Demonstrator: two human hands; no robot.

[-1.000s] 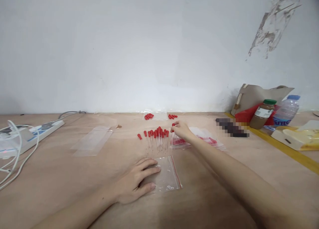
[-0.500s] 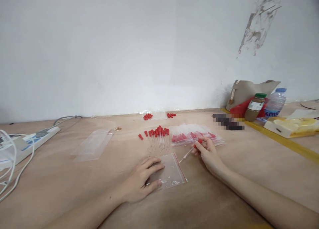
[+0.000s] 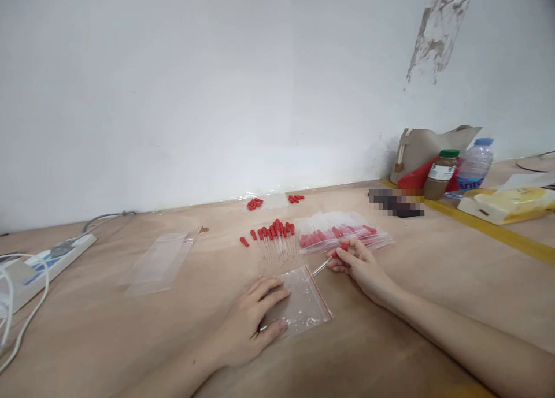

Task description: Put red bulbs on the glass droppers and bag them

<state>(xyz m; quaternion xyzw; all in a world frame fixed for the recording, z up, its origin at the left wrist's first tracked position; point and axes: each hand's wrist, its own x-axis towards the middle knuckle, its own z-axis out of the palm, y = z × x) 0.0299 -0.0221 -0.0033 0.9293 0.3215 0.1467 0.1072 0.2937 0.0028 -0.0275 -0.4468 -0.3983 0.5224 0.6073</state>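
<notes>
My right hand (image 3: 358, 265) pinches one glass dropper with a red bulb (image 3: 332, 258), its clear tip pointing left toward a small zip bag. My left hand (image 3: 254, 323) lies flat with fingers spread on that small clear zip bag with a red strip (image 3: 306, 302), pressing it to the wooden table. A row of several red-bulbed droppers (image 3: 273, 239) lies just beyond the bag. Filled bags of droppers (image 3: 342, 236) sit to the right of the row, just past my right hand.
A stack of clear bags (image 3: 156, 262) lies at the left. Loose red bulbs (image 3: 254, 203) lie near the wall. A power strip with cables (image 3: 39, 262) is at far left. A jar (image 3: 437, 174), water bottle (image 3: 474, 164), beige pouch (image 3: 427, 147) and tissue pack (image 3: 507, 204) stand at right.
My right hand lifted one dropper from the end of the row and drew it back toward the zip bag. My left hand stayed on the bag. The view tilted slightly.
</notes>
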